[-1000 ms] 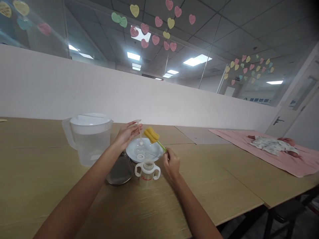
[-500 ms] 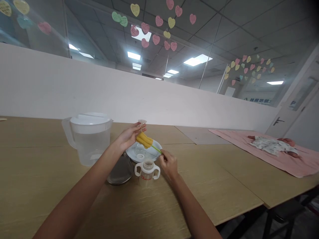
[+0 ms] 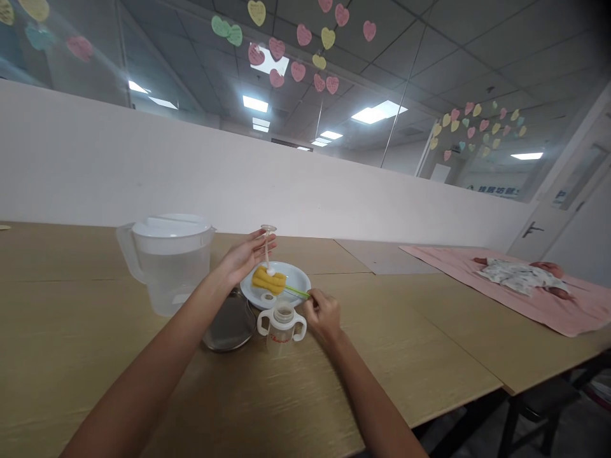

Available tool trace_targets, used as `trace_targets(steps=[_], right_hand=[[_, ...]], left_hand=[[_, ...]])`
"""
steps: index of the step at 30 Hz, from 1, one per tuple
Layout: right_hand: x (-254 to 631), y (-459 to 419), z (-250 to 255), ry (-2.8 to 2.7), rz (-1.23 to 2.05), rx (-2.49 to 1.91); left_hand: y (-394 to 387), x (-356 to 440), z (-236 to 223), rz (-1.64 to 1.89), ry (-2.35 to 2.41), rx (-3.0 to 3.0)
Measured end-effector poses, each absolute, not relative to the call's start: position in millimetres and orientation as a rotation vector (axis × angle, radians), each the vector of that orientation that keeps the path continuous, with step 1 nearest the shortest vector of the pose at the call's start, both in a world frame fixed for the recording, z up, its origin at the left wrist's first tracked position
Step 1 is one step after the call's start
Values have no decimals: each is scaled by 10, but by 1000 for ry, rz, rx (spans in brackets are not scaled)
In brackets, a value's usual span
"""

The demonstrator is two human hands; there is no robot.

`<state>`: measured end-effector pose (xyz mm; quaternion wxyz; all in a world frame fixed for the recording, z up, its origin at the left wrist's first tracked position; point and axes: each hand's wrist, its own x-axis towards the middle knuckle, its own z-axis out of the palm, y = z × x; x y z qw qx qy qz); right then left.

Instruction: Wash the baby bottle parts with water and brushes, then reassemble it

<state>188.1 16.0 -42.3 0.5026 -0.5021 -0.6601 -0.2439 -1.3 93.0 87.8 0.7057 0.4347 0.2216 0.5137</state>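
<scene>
My left hand holds a clear bottle nipple by its rim, its fingers partly extended. From the nipple hangs a thin straw with a white weighted end, which overlaps the yellow sponge; I cannot tell if they touch. My right hand is closed around the green handle of a bottle brush, whose yellow sponge head lies over a white bowl. A white ring-shaped part shows in the bowl. Directly in front stands a two-handled baby bottle, upright with its mouth uncovered.
A lidded plastic pitcher with clear liquid stands to the left. Beside the bowl lies a dark metal tray. At the far right, a baby doll in patterned clothes lies on a pink cloth. A white wall backs the table.
The brush's yellow head has moved down and left, away from the nipple, to the bowl. The straw and its white end now show below my left hand. The bottle has stayed put.
</scene>
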Motion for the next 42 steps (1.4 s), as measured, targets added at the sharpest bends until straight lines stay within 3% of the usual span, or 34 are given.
trace_targets(steps=[11,24,42], right_hand=[[1904,123,-409,-1571,-697,-1059],[1930,102,-389,-1508,-659,-1152],[1932,135,-400,-1482,-642,-1322]], left_hand=[[818,-127,993,1266,594,1059],[867,-381,905,1250,1433,2344],[1232,-602,420,914,1389,1908]])
